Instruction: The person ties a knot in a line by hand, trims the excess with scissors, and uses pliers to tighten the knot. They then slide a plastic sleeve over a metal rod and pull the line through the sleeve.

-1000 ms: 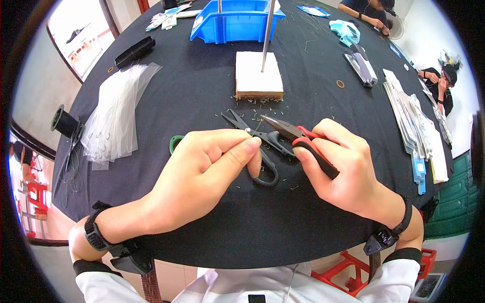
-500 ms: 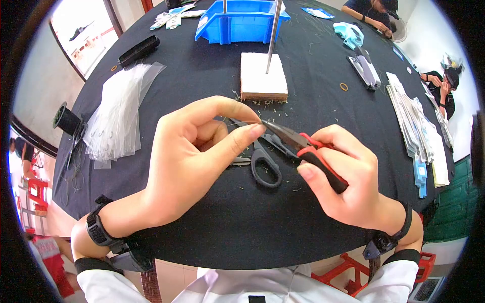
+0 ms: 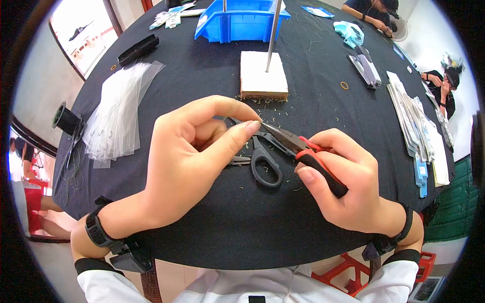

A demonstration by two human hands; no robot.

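My right hand (image 3: 348, 187) grips red-and-black needle-nose pliers (image 3: 303, 151), whose tip points up-left. My left hand (image 3: 187, 166) pinches something very small between thumb and forefinger, right at the pliers' tip; the item is too small to make out. Black scissors (image 3: 262, 164) lie on the black tablecloth (image 3: 242, 222) just under and behind my fingers, partly hidden by the left hand.
A white block with a metal rod (image 3: 262, 76) stands beyond my hands, a blue bin (image 3: 242, 20) behind it. Clear plastic bags (image 3: 118, 113) and a black spool (image 3: 65, 121) lie left. Packaged cards (image 3: 419, 131) and a stapler (image 3: 364, 68) lie right. Other people sit far right.
My left hand has risen from the cloth and opened its other fingers, and its pinch now meets the pliers' tip. The scissors show more beneath it.
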